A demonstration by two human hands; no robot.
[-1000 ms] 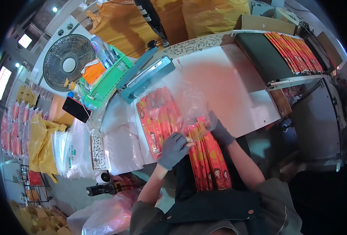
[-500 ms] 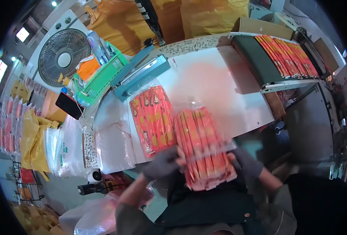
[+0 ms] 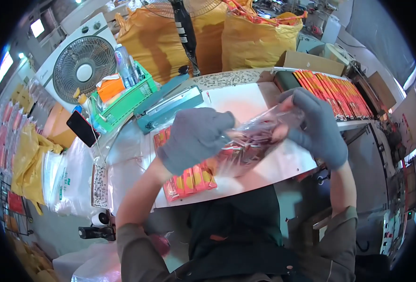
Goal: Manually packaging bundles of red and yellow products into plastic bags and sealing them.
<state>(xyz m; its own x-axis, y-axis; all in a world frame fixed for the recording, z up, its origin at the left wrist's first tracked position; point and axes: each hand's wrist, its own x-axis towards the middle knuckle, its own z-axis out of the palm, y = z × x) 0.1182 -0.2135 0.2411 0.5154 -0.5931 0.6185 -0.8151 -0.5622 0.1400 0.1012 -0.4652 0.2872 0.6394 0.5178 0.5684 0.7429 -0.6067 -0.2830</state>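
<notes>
A clear plastic bag (image 3: pixel 251 149) of red packets hangs between my hands over the white table. It is smeared by motion, and its packets show end-on. My left hand (image 3: pixel 196 138), in a grey glove with bare fingertips, grips the bag's left side. On the right side, my right hand (image 3: pixel 317 129), gloved the same way, pinches the clear film between thumb and fingers. Flat on the table lies another pack of red packets (image 3: pixel 191 182) with yellow patches, partly hidden beneath my left hand and forearm.
A teal bar-shaped device (image 3: pixel 170 110) stands at the table's back left, beside a green basket (image 3: pixel 123 101) with bottles. Stacked clear bags (image 3: pixel 123 181) and a phone (image 3: pixel 82 128) are at left. To the right, a row of red packets (image 3: pixel 335 94) rests on a dark surface.
Both hands have lifted the bagged packets up and away from my body, over the table. The bag has tilted so packet ends show. My left hand now covers part of the other pack.
</notes>
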